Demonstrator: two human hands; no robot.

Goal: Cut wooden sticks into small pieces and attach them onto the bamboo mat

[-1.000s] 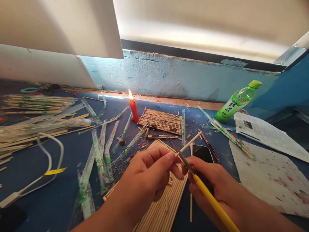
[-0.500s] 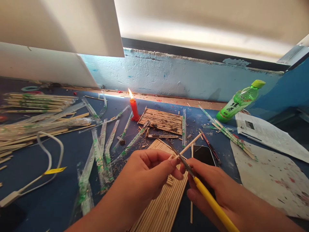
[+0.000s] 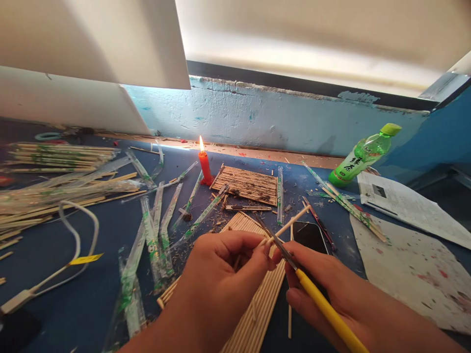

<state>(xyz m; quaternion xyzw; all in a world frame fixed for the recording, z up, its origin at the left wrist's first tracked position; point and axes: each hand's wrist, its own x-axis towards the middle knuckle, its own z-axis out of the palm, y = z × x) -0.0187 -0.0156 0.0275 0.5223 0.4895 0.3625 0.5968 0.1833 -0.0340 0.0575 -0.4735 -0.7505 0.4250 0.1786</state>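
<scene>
My left hand pinches a thin bamboo stick that points up and to the right. Gripped in my right hand is a yellow-handled craft knife, whose blade lies across the stick beside my left fingertips. Both hands hover over a mat of bamboo sticks laid side by side. A black phone lies just beyond my right hand.
A lit red candle stands at the back centre beside a darker stick panel. Wrapped chopsticks and empty wrappers litter the left. A white cable lies at the left, a green bottle and papers at the right.
The hands have barely shifted. My left fingers have curled slightly more round the stick, and the knife blade stays against it.
</scene>
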